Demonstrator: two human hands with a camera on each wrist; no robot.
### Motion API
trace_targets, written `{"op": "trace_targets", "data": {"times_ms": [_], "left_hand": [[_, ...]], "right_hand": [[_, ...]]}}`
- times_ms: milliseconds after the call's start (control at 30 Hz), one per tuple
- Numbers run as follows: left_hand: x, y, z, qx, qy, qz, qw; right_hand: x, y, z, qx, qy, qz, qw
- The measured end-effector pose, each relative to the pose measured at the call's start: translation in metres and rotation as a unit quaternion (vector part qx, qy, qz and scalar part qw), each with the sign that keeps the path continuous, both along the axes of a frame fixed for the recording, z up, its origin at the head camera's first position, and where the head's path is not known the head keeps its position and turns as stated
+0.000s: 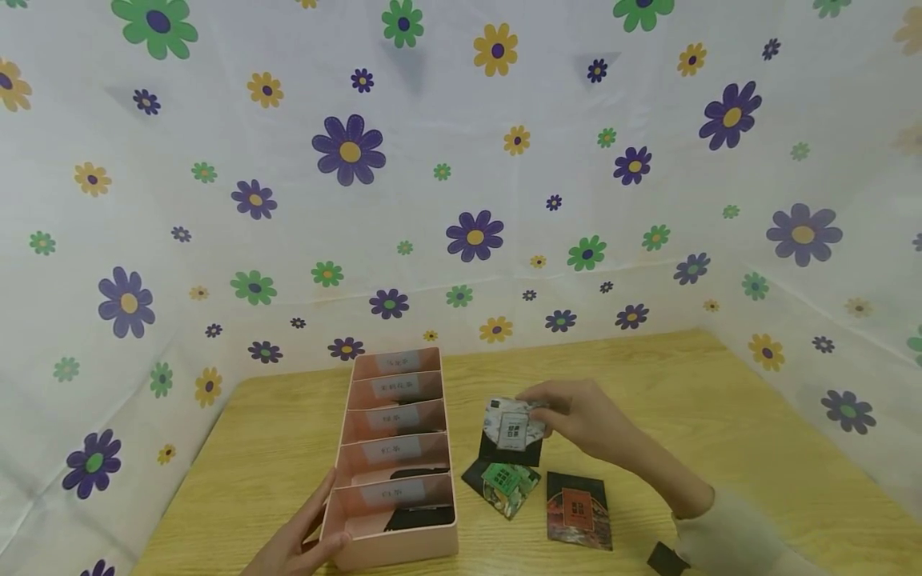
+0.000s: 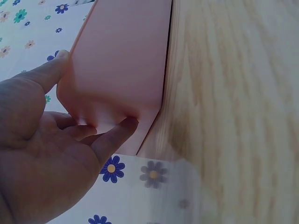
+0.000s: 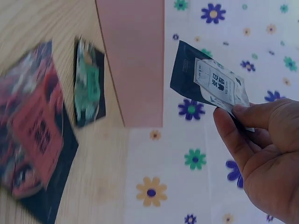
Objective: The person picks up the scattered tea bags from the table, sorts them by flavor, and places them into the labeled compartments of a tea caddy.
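Note:
My right hand (image 1: 579,412) pinches a white-and-black tea sachet (image 1: 513,432) by its edge, raised over the table to the right of a pink divided box (image 1: 403,552). In the right wrist view the sachet (image 3: 210,79) is held between thumb and fingers, its pale label showing. My left hand (image 1: 298,540) grips the box's near left corner, with the thumb and fingers on different sides, as the left wrist view shows. A green-labelled sachet (image 1: 504,486) lies partly below the held one, and a red-labelled sachet (image 1: 579,512) lies to its right.
The box has several compartments with pale labels (image 1: 392,492); a black sachet (image 1: 421,518) lies in the nearest one. Part of another dark packet (image 1: 667,558) shows by my right sleeve. Flower-printed cloth (image 1: 461,160) encloses the wooden table (image 1: 612,360) at the back and sides.

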State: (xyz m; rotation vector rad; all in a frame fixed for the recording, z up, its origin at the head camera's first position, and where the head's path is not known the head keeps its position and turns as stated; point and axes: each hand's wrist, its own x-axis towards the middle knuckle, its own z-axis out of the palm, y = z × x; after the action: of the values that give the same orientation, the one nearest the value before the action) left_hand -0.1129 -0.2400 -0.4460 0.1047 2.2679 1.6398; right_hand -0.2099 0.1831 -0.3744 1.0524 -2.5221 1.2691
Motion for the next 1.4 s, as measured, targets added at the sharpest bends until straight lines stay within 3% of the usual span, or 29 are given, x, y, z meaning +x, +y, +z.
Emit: {"op": "trace_targets", "data": {"times_ms": [367, 567, 800, 900, 1100, 1267, 1400], "left_hand": [[-0.001, -0.001, 0.000, 0.007, 0.013, -0.020, 0.9997], [-0.001, 0.000, 0.001, -0.008, 0.005, -0.007, 0.9999], [-0.002, 0.000, 0.000, -0.010, 0.004, -0.005, 0.9999], [-0.002, -0.001, -0.001, -0.001, 0.009, -0.012, 0.9999], [-0.002, -0.003, -0.001, 0.011, 0.012, -0.020, 0.9997], [-0.002, -0.002, -0.001, 0.007, 0.009, -0.017, 0.9998], [-0.001, -0.001, -0.001, 0.005, 0.009, -0.012, 0.9999]], "right_hand": [[0.032, -0.060, 0.006, -0.071, 0.065, 0.054, 0.9939], [0.041, -0.085, 0.001, -0.083, 0.146, 0.097, 0.9811], [0.056, -0.103, -0.013, -0.031, 0.243, 0.104, 0.9638], [0.063, -0.107, -0.020, -0.017, 0.248, 0.119, 0.9613], [0.072, -0.110, -0.032, 0.020, 0.318, 0.138, 0.9378], [0.073, -0.111, -0.039, 0.084, 0.343, 0.135, 0.9257], [0.072, -0.109, -0.043, 0.134, 0.341, 0.128, 0.9218]]}}
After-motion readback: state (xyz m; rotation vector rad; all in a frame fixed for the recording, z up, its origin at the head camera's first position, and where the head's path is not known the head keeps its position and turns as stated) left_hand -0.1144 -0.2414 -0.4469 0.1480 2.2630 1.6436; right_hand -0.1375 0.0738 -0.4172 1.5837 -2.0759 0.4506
